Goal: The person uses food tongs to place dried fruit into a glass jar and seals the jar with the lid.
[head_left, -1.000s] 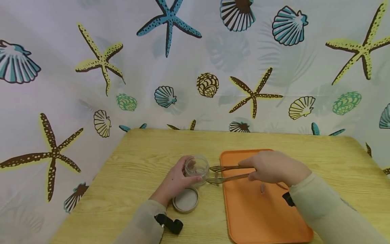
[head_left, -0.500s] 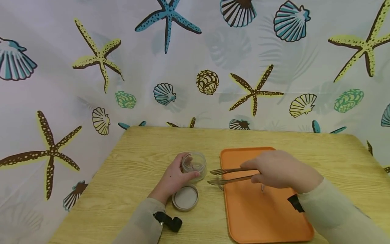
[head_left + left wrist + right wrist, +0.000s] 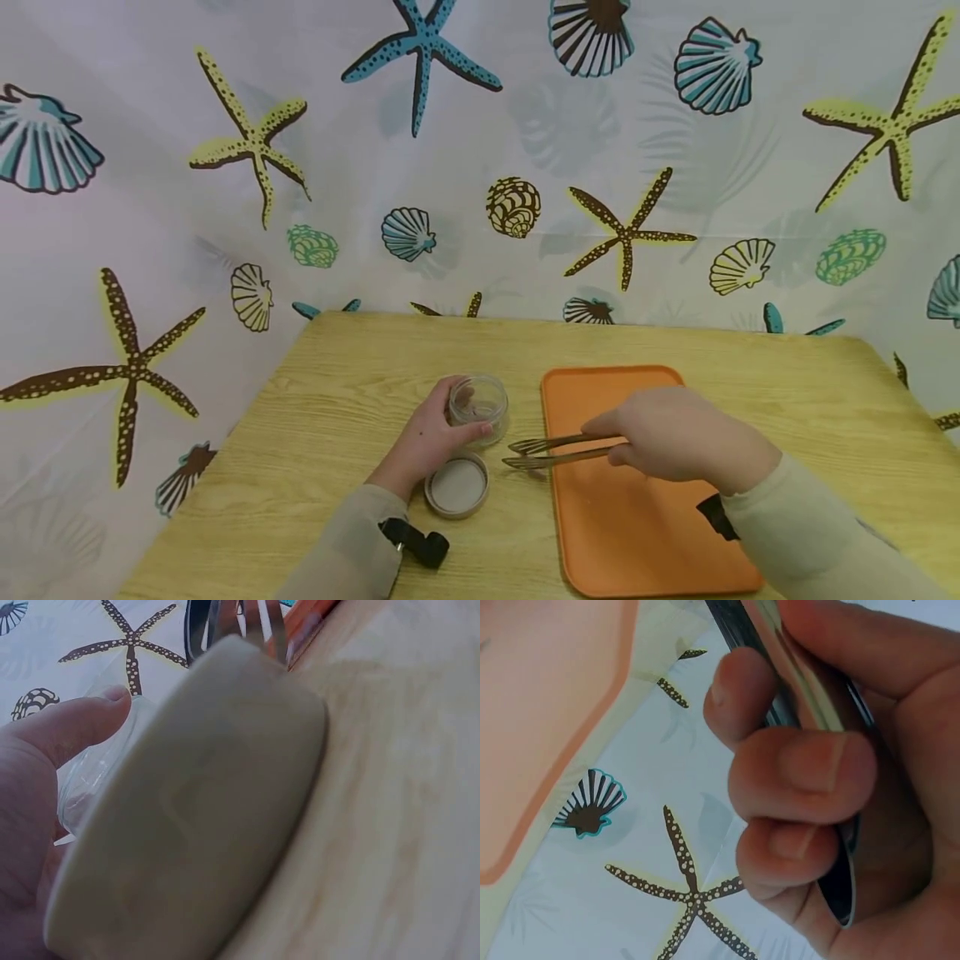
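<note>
Sleeves [image 3: 352, 533] of pale beige cloth come closest to me, one nearer than the clear glass jar [image 3: 480, 417] and off to its left, the other well to its right, each with a black wrist mount [image 3: 416, 543] near the cuff. Next comes a round jar lid [image 3: 457, 486], lying on the table [image 3: 375, 358] just this side of the jar. Then the metal tongs [image 3: 575, 457]: to the right of the jar, the right hand [image 3: 678, 433] grips their arms with curled fingers, and their slotted heads point left, slightly nearer than the jar and apart from it, with a narrow gap between them. I can't tell whether anything sits in that gap. The jar itself has its open mouth upward, held from its left by the left hand [image 3: 427, 433], thumb along the near side. To the jar's right, across a strip of table, an orange rectangular tray [image 3: 652, 542] lies beneath the right hand, stretching well nearer than the jar does. Far behind the jar, past the table's back edge, hangs a white cloth [image 3: 457, 167] printed with starfish and scallop shells.
</note>
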The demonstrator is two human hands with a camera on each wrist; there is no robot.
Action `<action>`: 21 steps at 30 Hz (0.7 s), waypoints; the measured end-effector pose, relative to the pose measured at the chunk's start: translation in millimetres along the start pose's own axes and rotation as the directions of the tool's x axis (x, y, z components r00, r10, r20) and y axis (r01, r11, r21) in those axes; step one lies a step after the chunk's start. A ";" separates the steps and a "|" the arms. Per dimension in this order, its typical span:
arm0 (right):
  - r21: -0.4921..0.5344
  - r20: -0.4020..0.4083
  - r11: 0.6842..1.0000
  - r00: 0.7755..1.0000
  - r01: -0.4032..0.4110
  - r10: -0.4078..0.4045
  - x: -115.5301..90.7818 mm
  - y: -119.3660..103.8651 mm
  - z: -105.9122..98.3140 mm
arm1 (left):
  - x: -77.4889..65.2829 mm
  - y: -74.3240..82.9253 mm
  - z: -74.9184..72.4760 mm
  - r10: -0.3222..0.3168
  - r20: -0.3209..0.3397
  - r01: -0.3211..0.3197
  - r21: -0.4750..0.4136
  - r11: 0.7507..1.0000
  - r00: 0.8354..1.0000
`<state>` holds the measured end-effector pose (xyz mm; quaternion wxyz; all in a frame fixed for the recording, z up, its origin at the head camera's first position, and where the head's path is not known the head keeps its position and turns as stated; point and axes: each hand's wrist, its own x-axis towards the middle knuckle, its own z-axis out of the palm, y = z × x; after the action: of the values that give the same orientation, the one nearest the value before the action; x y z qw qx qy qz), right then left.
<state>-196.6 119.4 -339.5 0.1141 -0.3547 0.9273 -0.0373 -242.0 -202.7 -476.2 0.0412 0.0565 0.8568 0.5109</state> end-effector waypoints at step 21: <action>0.084 -0.203 0.993 0.977 0.083 -0.064 -23.1 24.0 3.6 | 1.7 -2.7 -0.6 0.016 0.043 -0.016 -0.001 1.000 0.999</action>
<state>-194.6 152.7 -342.2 0.0349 -0.3775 0.9175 -0.1198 -244.0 -204.3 -478.3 0.0555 0.0742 0.8550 0.5103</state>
